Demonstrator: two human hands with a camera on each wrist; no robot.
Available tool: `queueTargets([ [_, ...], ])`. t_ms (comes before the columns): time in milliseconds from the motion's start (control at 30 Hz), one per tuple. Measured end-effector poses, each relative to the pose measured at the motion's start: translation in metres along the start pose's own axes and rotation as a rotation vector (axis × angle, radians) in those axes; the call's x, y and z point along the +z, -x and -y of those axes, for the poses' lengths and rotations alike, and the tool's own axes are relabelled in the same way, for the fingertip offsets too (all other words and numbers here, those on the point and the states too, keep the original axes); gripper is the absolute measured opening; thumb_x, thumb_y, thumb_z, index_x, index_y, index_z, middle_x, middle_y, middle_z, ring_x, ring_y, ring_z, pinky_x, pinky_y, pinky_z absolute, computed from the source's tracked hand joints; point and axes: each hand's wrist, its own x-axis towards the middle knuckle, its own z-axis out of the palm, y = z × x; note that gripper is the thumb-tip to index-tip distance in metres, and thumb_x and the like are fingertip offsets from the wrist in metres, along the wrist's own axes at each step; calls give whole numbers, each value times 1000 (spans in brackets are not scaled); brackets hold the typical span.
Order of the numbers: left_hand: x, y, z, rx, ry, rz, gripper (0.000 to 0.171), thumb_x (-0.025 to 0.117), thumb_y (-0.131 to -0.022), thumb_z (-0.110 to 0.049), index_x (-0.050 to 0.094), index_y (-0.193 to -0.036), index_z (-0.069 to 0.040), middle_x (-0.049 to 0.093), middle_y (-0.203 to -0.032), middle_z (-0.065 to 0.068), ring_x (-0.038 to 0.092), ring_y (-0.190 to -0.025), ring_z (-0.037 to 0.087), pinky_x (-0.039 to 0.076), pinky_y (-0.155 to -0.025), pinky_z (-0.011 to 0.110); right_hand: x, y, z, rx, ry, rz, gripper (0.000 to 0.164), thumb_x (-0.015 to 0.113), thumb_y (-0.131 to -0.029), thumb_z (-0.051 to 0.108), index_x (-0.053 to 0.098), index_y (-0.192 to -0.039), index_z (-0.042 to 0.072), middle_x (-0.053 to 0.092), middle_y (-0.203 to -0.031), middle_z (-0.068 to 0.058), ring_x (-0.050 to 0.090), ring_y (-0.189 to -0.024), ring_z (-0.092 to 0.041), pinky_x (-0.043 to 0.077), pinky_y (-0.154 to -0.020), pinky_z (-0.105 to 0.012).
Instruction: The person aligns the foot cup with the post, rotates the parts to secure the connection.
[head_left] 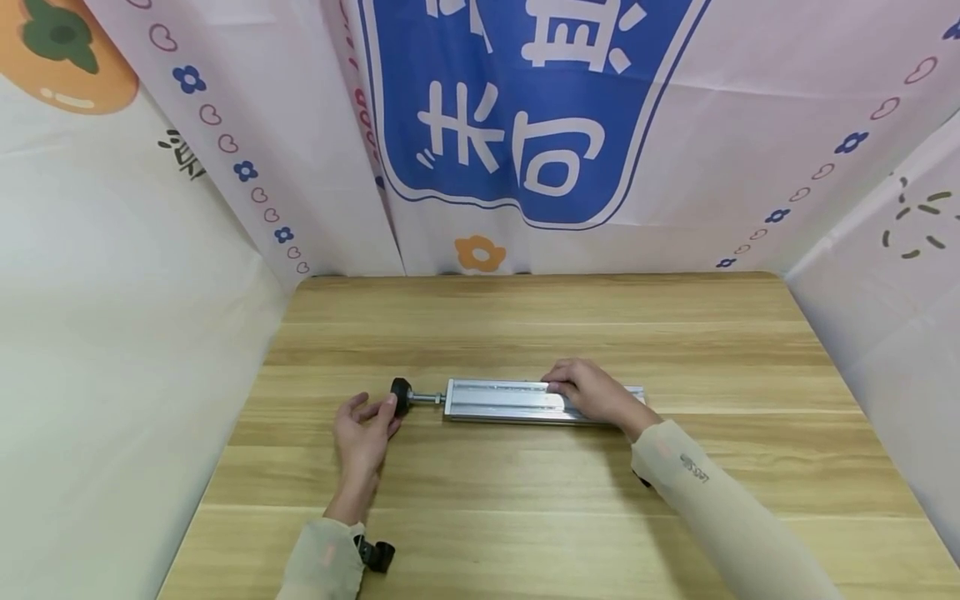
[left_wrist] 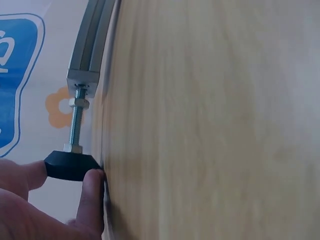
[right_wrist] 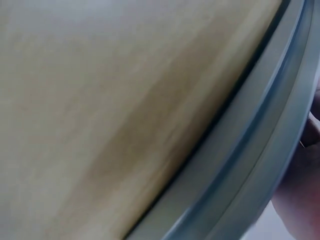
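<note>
A silver aluminum profile (head_left: pixel 498 400) lies lengthwise across the middle of the table. From its left end plate sticks a leveling foot, with a threaded stem (left_wrist: pixel 76 127), hex nuts and a black base (left_wrist: pixel 69 166). My left hand (head_left: pixel 363 435) pinches the black base between thumb and fingers at its outer side. Towards the profile's right end, my right hand (head_left: pixel 591 393) grips it from above, thumb near the front and fingers over the top. In the right wrist view, the profile's grooved side (right_wrist: pixel 250 145) hides most of that hand.
The wooden table (head_left: pixel 480 508) carries the profile. White printed cloth (head_left: pixel 315 125) hangs behind it and at both sides. A black strap device (head_left: pixel 375 553) sits at the left wrist, by the beige sleeve.
</note>
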Motion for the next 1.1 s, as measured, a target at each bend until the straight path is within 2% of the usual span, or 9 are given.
queueTargets([
  [133, -1, -2, -2, 27, -85, 18, 62, 68, -102, -13, 40, -154, 4, 58, -138, 31, 71, -78, 5, 62, -77, 19, 1, 3, 0, -15, 33, -27, 23, 62, -104, 9, 78, -119, 3, 78, -120, -10, 69, -120, -34, 53, -107, -54],
  [300, -3, -3, -6, 42, -156, 57, 62, 67, -103, -16, 39, -155, 2, 57, -141, 30, 72, -83, 9, 63, -77, 20, 2, 6, 1, -31, 48, -60, 22, 62, -104, 9, 77, -119, 2, 78, -120, -12, 68, -122, -35, 53, -109, -54],
  [533, -9, -6, -11, 130, -339, 115, 65, 67, -104, -25, 38, -156, 2, 55, -144, 30, 77, -83, 17, 63, -73, 21, 2, 12, 4, -14, 65, -121, 24, 63, -105, 11, 75, -122, 2, 76, -124, -13, 67, -124, -34, 52, -109, -55],
  [633, -10, -8, -13, 176, -437, 129, 64, 66, -104, -30, 42, -155, 0, 59, -143, 29, 79, -84, 24, 64, -75, 28, 0, 17, 9, -11, 68, -135, 22, 63, -105, 11, 76, -121, 3, 76, -125, -12, 67, -125, -33, 52, -111, -54],
  [767, -9, -9, -18, 253, -599, 97, 63, 66, -103, -37, 48, -151, -1, 65, -138, 28, 76, -106, 38, 58, -97, 50, -1, 22, 15, -30, 87, -159, 20, 64, -104, 10, 76, -119, 4, 76, -124, -12, 67, -125, -33, 51, -111, -53],
  [833, -9, -7, -21, 291, -677, 70, 63, 67, -102, -38, 49, -150, -1, 65, -139, 27, 73, -113, 42, 54, -101, 56, -2, 25, 18, -36, 102, -171, 20, 64, -104, 9, 75, -120, 4, 75, -125, -12, 67, -125, -33, 52, -111, -53],
  [900, -8, -6, -24, 336, -748, 47, 62, 68, -101, -36, 51, -149, -1, 64, -140, 26, 72, -115, 43, 54, -100, 59, -2, 27, 20, -40, 121, -182, 22, 63, -104, 9, 75, -121, 3, 75, -126, -12, 67, -126, -33, 52, -111, -52],
  [1100, -3, -2, -32, 483, -951, 8, 56, 69, -100, -31, 56, -144, 0, 60, -143, 25, 71, -108, 44, 59, -86, 58, -5, 35, 28, -45, 180, -206, 28, 63, -105, 15, 72, -128, 1, 73, -132, -13, 66, -129, -33, 52, -111, -52],
])
